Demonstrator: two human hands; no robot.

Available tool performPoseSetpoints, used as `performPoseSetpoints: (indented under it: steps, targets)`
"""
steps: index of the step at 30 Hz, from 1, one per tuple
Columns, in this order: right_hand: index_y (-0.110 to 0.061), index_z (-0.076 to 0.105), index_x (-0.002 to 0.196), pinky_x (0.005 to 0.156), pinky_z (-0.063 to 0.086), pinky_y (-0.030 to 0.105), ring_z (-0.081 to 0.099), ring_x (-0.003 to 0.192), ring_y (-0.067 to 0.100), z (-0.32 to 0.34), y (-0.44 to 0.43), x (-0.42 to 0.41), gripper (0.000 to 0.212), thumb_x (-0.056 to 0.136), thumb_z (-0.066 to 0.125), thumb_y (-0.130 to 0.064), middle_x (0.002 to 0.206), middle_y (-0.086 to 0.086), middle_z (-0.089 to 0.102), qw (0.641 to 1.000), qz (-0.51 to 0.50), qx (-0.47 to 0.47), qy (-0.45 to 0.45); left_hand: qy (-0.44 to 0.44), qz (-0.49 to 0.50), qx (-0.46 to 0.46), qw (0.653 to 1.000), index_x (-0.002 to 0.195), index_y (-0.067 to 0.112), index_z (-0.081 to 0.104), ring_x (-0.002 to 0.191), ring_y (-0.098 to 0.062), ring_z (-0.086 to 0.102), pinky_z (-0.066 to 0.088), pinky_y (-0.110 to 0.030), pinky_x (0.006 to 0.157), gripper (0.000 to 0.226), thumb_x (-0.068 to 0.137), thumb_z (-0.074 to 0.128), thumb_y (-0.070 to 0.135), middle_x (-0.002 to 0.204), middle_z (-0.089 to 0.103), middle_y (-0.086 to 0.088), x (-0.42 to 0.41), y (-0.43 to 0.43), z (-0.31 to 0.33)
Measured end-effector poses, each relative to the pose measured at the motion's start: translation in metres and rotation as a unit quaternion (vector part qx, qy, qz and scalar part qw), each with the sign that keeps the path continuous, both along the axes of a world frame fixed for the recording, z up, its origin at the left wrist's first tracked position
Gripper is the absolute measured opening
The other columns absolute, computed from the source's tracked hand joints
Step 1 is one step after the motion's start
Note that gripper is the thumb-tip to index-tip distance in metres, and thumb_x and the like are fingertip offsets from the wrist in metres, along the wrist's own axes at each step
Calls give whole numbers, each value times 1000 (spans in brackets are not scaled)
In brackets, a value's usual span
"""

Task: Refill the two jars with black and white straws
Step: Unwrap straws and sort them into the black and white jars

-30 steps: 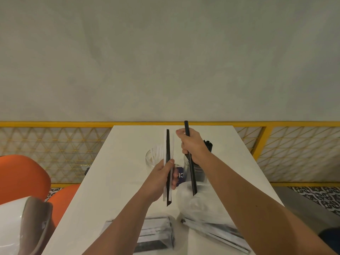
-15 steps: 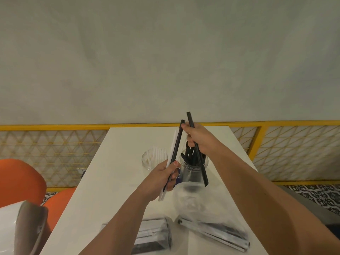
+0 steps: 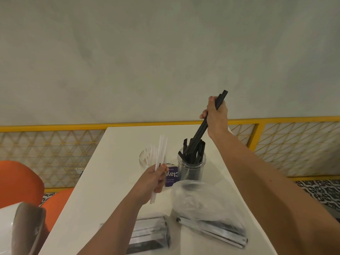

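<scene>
Two clear jars stand side by side on the white table (image 3: 114, 181). The right jar (image 3: 191, 168) holds several black straws. The left jar (image 3: 144, 160) holds a few white straws. My right hand (image 3: 216, 115) is raised above the right jar and grips black straws (image 3: 200, 129) that slant down, their lower ends among the straws in that jar. My left hand (image 3: 156, 178) holds a few white straws (image 3: 159, 162) upright, just in front of the left jar.
A clear plastic bag (image 3: 200, 199) lies in front of the jars, over a packet of straws (image 3: 213, 230). Another straw packet (image 3: 147, 236) lies near the front edge. A purple label (image 3: 172, 176) shows between the jars. A yellow mesh railing (image 3: 55, 144) runs behind; orange chairs (image 3: 18, 181) stand left.
My right hand took the black straw from my left hand, rose up and right, and lowered the black straws' tips into the right jar. My left hand now holds only white straws.
</scene>
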State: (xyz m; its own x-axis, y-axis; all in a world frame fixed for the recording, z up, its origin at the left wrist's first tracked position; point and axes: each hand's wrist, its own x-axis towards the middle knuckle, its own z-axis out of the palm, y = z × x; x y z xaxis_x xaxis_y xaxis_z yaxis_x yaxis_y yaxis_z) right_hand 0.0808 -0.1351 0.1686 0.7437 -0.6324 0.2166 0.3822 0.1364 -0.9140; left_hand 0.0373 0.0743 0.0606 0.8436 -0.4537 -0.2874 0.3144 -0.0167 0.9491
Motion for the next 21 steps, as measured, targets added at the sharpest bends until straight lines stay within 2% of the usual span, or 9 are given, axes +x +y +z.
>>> performPoseSetpoints:
  steps: [3,6,10,13,16,19,21]
  targets:
    - [-20,47,87,52,46,14,46,44,6,-12,7,-1,11,98,45,-20,65,-2,45,993,-17,-113,10,4,10,-4,1000,78,12,50,40,-6,22,19,-16,37,29,100,40,28,50,29,6,1,0,1]
    - [-15,48,94,60,46,8,52,52,5,-33,11,-1,9,97,46,-23,65,-2,50,984,-13,-174,40,-2,12,-11,1000,77,13,50,40,-6,23,19,-17,38,30,100,40,29,51,29,6,2,0,2]
    - [-15,47,95,80,51,28,62,61,1,-58,12,2,11,95,51,-25,73,-5,56,976,24,-197,94,-16,7,-16,1000,75,14,50,41,-8,22,18,-19,41,30,99,40,30,53,28,4,2,0,4]
    - [-15,47,103,79,44,19,60,81,15,-63,12,1,14,93,54,-22,80,1,58,967,46,-224,111,-26,0,-16,1000,75,14,50,42,-8,23,19,-19,42,31,99,40,30,53,28,4,1,-1,5]
    - [-17,49,114,76,36,2,51,97,11,-57,15,-1,25,91,58,-22,100,3,57,947,-2,-304,106,-30,-1,-14,999,75,14,51,42,-8,23,19,-18,40,31,99,40,30,52,28,5,1,-3,5]
    - [-13,50,121,77,37,6,47,100,8,-40,29,-5,33,90,59,-20,109,0,49,936,-24,-346,56,-34,-8,-21,999,74,13,51,41,-7,23,19,-19,40,31,99,41,30,51,29,6,1,-6,6]
    - [-12,47,125,80,41,12,52,96,11,-32,41,-9,39,90,60,-23,106,2,52,944,58,-315,82,-38,-15,-33,999,73,13,51,41,-7,23,19,-19,40,32,98,43,30,51,28,6,2,-8,8]
